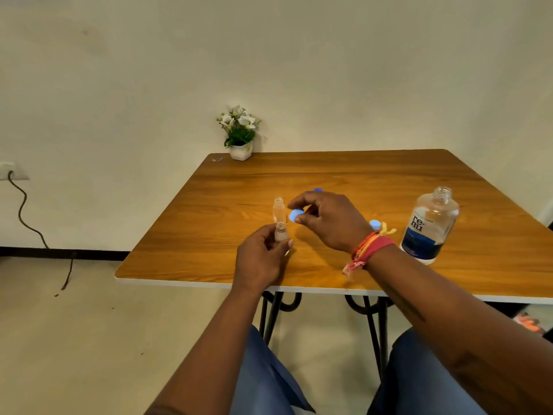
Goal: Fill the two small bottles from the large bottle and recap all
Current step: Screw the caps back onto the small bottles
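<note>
My left hand [259,259] grips a small clear bottle [281,233] near the table's front edge, its mouth uncapped. Just behind it a second small clear bottle [279,209] stands upright and uncapped on the wooden table [359,175]. My right hand [329,220] pinches a blue cap [294,216] between thumb and fingers, right beside both small bottles. The large clear bottle [431,226] with a dark blue label stands uncapped at the right. Another blue cap [375,225] lies behind my right wrist, and a blue piece [317,190] peeks out behind my right hand.
A small white pot of white flowers [240,133] stands at the table's far left corner against the wall. The table's front edge is close to my knees. A black cable [24,217] hangs from a wall socket at the left.
</note>
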Demonstrator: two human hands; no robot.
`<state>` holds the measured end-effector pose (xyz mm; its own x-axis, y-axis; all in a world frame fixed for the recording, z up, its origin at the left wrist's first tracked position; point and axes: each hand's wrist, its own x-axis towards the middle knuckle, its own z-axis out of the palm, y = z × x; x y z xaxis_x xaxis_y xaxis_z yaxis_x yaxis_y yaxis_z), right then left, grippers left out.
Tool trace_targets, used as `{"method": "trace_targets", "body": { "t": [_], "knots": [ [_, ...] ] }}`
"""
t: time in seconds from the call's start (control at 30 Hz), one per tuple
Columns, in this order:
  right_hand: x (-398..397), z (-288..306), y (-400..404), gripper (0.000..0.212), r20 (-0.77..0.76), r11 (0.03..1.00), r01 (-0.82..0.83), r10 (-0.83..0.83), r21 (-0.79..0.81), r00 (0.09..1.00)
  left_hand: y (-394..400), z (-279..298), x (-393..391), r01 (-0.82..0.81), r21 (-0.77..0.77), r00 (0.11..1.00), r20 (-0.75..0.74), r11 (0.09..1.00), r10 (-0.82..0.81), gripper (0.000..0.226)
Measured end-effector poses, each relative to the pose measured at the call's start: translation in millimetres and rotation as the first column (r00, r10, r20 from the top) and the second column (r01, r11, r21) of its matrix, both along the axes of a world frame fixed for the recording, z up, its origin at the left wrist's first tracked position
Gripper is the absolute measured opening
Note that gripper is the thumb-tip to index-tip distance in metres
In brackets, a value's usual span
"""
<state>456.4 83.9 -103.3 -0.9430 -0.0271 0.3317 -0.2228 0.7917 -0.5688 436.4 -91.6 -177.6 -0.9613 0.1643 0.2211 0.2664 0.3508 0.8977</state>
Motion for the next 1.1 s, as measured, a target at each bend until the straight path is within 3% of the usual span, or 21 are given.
{"method": "trace_targets", "body": {
  "t": [0.07,0.2,0.37,0.63,0.77,0.83,0.93,1.0,1.1],
  "knots": [
    [5.7,10.3,-5.8,0.028,-0.024,0.997,-0.075,0.076,0.033,0.997,1.5,-1.6,1.4,-0.004,0.023,1.0,-0.006,1.0,0.004,0.036],
    [8.6,18.4,-17.3,0.031,0.027,0.953,-0.176,0.175,0.246,0.984,2.0,-2.3,2.3,-0.002,0.007,1.0,-0.03,1.0,0.002,0.025],
    [3.6,21.5,-24.6,0.031,0.077,0.93,-0.208,0.194,0.304,0.978,1.6,-0.7,3.0,0.005,0.031,1.0,-0.016,0.999,-0.005,0.018],
    [-6.9,19.7,-30.7,0.026,0.117,0.936,-0.1,0.064,0.337,0.991,0.5,2.4,4.3,0.021,0.02,1.0,-0.014,1.0,-0.02,0.019],
    [-11.3,12.9,-34.1,0.037,0.076,0.921,0.001,-0.034,0.389,0.997,1.2,2.3,5.1,-0.019,0.004,1.0,0.0,1.0,0.019,0.021],
    [-9.9,1.7,-31.7,0.043,0.042,0.942,0.05,-0.068,0.333,0.997,0.1,2.5,5.4,-0.027,-0.002,1.0,0.005,1.0,0.027,0.023],
    [-1.9,-17.2,-30.4,0.072,0.062,0.994,-0.011,0.004,0.11,0.998,-2.0,4.6,6.5,0.003,0.012,1.0,-0.019,1.0,-0.003,0.03],
    [1.4,-28.0,-33.0,0.062,0.024,0.998,-0.061,0.06,0.025,0.998,-2.1,6.4,7.7,0.015,0.009,0.999,-0.035,1.0,-0.015,0.034],
    [-2.2,-33.7,-36.9,0.034,-0.048,1.0,0.0,0.0,-0.016,0.999,-0.8,6.6,7.6,0.014,0.014,0.999,-0.031,1.0,-0.013,0.03]
  ]
}}
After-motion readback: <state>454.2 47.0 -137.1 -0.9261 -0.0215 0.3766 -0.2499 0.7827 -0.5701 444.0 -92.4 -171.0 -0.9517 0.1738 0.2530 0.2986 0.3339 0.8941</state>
